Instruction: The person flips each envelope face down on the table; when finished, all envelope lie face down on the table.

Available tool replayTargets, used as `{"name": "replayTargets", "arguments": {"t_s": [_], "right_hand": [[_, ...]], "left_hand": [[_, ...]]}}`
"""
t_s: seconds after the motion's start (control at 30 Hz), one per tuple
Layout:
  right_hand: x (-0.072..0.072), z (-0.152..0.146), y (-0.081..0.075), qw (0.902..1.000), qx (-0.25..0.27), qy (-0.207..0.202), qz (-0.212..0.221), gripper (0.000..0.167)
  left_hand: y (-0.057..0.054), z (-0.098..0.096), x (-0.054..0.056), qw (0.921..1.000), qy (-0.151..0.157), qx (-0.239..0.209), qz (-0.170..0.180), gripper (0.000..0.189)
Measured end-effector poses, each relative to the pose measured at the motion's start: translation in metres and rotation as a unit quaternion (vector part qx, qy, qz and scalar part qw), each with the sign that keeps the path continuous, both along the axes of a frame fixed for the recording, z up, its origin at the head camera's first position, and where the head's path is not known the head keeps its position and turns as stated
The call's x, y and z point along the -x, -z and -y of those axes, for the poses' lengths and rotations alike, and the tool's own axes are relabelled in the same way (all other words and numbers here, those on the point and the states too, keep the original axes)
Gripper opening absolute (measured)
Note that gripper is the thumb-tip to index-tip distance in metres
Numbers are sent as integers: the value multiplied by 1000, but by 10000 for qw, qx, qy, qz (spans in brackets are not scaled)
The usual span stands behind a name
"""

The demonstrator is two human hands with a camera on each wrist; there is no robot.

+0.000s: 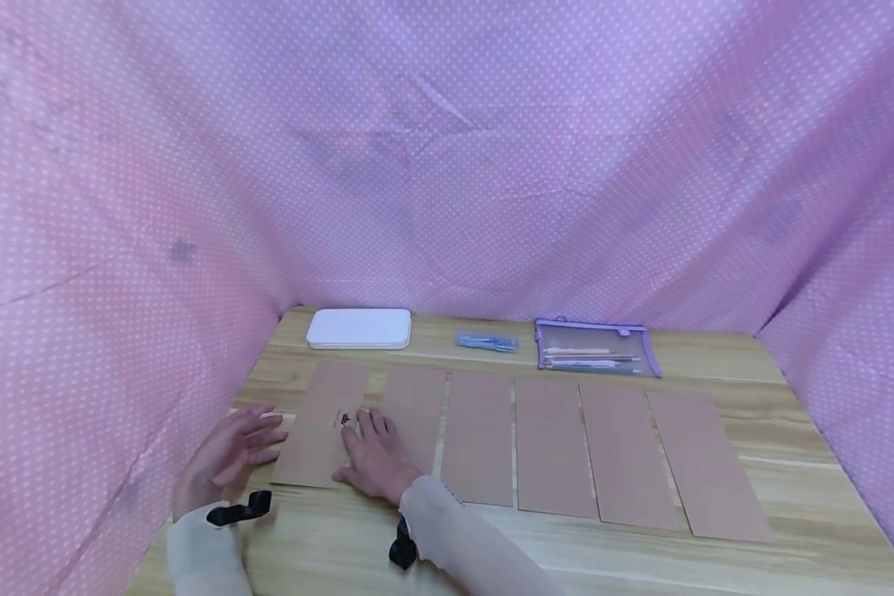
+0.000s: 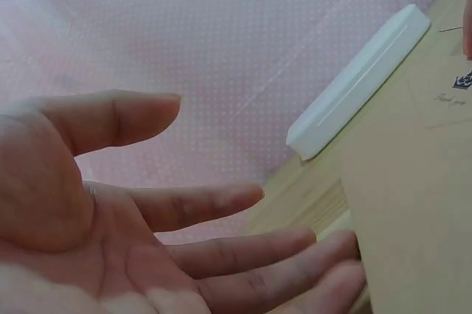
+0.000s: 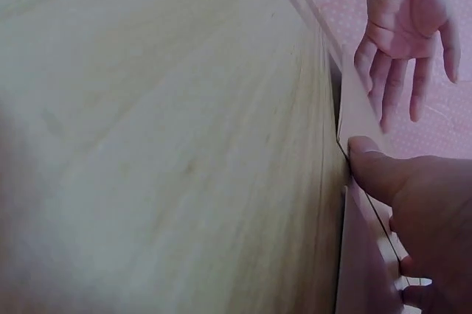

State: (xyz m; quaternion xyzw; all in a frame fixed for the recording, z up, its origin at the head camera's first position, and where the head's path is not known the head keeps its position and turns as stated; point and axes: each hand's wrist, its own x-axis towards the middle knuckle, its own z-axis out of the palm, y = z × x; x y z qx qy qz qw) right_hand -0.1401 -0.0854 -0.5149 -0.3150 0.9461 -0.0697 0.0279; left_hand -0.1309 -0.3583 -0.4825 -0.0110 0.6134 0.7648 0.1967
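Observation:
A brown kraft-paper envelope (image 1: pixel 316 430) lies leftmost in a row on the wooden table, with a small dark crown print on it. My right hand (image 1: pixel 378 455) rests on its right part, fingers spread, also over the edge of the neighbouring brown envelope (image 1: pixel 417 397). At the left edge of the leftmost one is my left hand (image 1: pixel 234 451), turned on its side. The left wrist view shows that hand's fingers (image 2: pixel 214 203) loosely extended, the lower fingertips by the paper's edge. In the right wrist view the right thumb (image 3: pixel 376 170) presses on the paper's near edge.
Several more brown envelopes (image 1: pixel 555 447) continue the row to the right. Behind them lie a white flat case (image 1: pixel 359 329), a small clear pack with blue items (image 1: pixel 487 342) and a purple-edged zip pouch (image 1: pixel 596 348) of pens. Pink dotted cloth (image 1: pixel 447 207) surrounds the table.

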Motion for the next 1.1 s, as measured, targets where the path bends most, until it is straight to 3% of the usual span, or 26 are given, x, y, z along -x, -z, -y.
{"name": "replayTargets", "arguments": {"t_s": [0.1, 0.23, 0.37, 0.53, 0.67, 0.93, 1.1], "right_hand": [[0, 1, 1, 10000, -5, 5, 15, 62], [1, 3, 2, 9998, 50, 60, 168, 63], [1, 5, 1, 9991, 156, 160, 369, 61], [3, 10, -1, 9923, 908, 218, 819, 59], [3, 12, -3, 9715, 1908, 124, 1398, 62], [2, 13, -8, 9078, 3331, 345, 2524, 77], [2, 14, -11, 8905, 3700, 245, 2635, 87]], "left_hand": [[3, 3, -1, 9970, 262, -727, -53, 49], [5, 5, 2, 9870, 727, -1429, -142, 55], [7, 6, 5, 9788, 1021, -1756, -269, 57], [5, 5, 5, 9757, 969, -1934, -348, 55], [2, 4, 4, 9732, 935, -2043, -490, 55], [-6, -2, 5, 9631, 1176, -2249, -896, 57], [-16, -11, 6, 9680, 1260, -1858, -1124, 55]]}}
